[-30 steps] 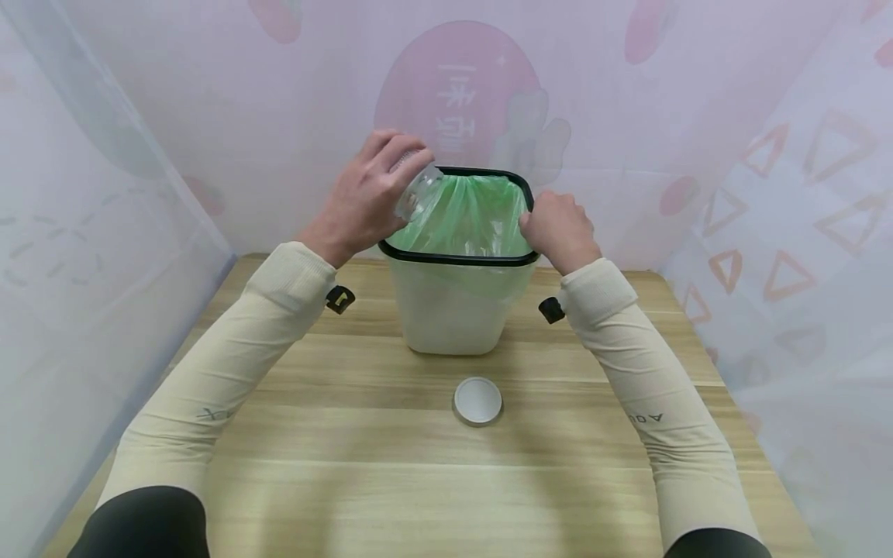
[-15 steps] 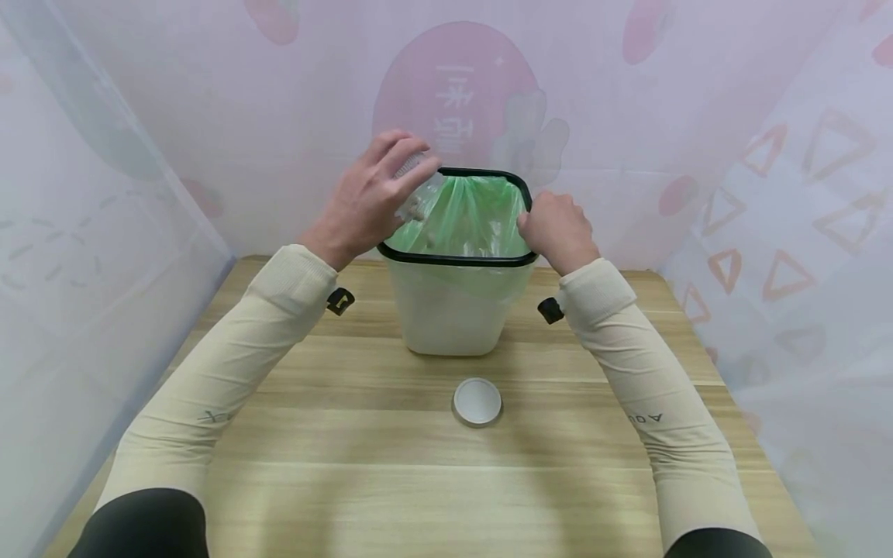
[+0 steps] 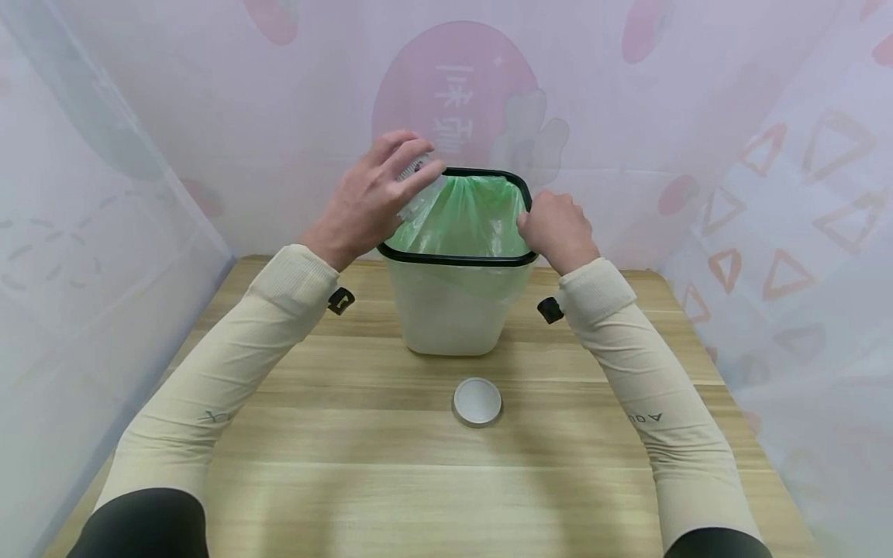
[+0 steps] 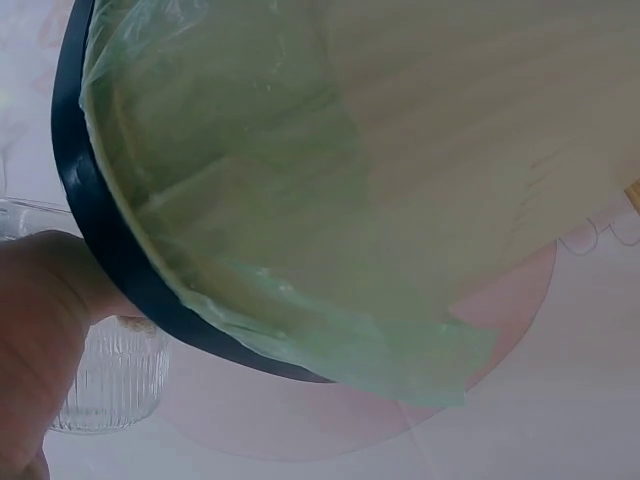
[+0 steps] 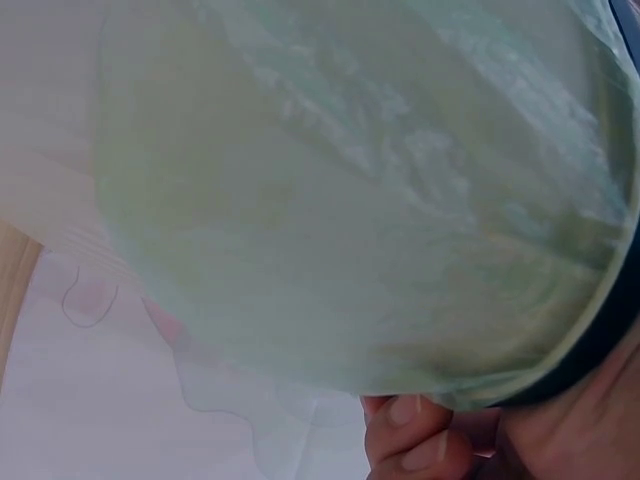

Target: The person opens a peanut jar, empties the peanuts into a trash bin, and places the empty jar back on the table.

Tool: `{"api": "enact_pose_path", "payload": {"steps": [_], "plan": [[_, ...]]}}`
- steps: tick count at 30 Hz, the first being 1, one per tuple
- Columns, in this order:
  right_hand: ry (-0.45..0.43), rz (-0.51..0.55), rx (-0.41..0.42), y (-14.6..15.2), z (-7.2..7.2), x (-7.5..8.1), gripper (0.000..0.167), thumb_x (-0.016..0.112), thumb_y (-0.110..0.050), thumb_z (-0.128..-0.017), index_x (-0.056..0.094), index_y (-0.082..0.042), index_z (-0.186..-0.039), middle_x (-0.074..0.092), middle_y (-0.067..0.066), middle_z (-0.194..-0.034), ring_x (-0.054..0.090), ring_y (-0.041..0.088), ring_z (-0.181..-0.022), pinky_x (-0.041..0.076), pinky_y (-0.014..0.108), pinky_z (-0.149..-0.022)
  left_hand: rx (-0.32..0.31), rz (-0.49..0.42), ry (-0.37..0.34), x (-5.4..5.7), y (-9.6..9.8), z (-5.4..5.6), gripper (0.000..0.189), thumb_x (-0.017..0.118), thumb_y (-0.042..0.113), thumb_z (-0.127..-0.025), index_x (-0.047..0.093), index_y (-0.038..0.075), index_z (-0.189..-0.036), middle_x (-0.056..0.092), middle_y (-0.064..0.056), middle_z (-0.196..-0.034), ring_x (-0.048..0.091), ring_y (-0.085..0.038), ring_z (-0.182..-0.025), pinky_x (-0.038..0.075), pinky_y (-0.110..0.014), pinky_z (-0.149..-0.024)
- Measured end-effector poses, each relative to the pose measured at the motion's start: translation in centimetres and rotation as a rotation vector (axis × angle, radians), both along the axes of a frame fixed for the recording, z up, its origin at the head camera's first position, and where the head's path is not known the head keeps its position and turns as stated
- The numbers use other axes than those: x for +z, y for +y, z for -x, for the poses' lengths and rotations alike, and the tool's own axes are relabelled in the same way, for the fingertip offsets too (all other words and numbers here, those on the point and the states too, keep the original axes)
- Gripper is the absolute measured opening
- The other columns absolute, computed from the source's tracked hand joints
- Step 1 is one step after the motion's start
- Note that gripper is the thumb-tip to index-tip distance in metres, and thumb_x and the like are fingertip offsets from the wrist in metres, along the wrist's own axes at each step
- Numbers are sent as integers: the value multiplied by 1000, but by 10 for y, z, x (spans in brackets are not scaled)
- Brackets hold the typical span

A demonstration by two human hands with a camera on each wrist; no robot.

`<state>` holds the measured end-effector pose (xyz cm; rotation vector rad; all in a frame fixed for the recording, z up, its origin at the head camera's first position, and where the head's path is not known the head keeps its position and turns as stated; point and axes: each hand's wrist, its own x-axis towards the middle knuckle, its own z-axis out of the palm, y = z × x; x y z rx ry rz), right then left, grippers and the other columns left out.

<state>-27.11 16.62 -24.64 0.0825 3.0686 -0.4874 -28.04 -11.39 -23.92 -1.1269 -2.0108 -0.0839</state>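
Observation:
My left hand (image 3: 370, 194) holds a clear ribbed glass jar (image 4: 115, 385), tipped over the left side of a whitish bin (image 3: 453, 310). A little of the glass shows below the fingers in the head view; the rest is hidden behind the hand. In the left wrist view a small brownish bit shows near the jar's mouth. My right hand (image 3: 560, 231) grips the bin's black rim (image 3: 460, 261) on its right side, with curled fingertips (image 5: 408, 410) below the rim in the right wrist view. A green plastic bag (image 3: 481, 213) lines the bin.
A round white lid (image 3: 477, 401) lies on the wooden table (image 3: 349, 496) in front of the bin. Pale printed curtains (image 3: 279, 108) enclose the table at the back and on both sides.
My left hand has shifted slightly right and tipped the jar further, so less glass shows. Small pale bits at its mouth half a second ago are no longer visible there. My right hand stays put.

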Motion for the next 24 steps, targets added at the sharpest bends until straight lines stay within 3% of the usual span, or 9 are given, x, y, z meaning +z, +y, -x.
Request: {"api": "enact_pose_path", "payload": {"steps": [4, 10, 20, 24], "plan": [[3, 2, -2, 0, 0, 0, 28, 43, -30, -107, 53, -8, -91, 60, 15, -95, 57, 31, -82, 48, 40, -61, -8, 24, 50, 0, 1, 2, 50, 57, -17, -92, 66, 6, -135, 61, -22, -140, 53, -42, -136, 59, -48, -104], [13, 6, 0, 0, 0, 1, 28, 44, -27, -106, 51, -9, -87, 55, 12, -87, 54, 29, -75, 45, 37, -57, 16, 136, 195, 1, 2, 3, 44, 48, -16, -102, 67, 10, -132, 62, -19, -141, 56, -39, -135, 55, -45, -111], [12, 3, -10, 3, -1, 2, 29, 44, -28, -107, 51, -9, -87, 56, 12, -87, 55, 28, -73, 45, 36, -55, -4, 166, 202, 4, 2, 3, 46, 52, -17, -101, 67, 12, -133, 61, -18, -143, 55, -39, -136, 57, -45, -107], [7, 4, -9, 3, 1, 2, 28, 44, -28, -106, 51, -10, -87, 54, 11, -87, 54, 28, -74, 45, 36, -56, 12, 114, 243, 14, 0, 3, 49, 53, -19, -98, 69, 11, -134, 63, -19, -142, 55, -39, -136, 54, -44, -113]]}}
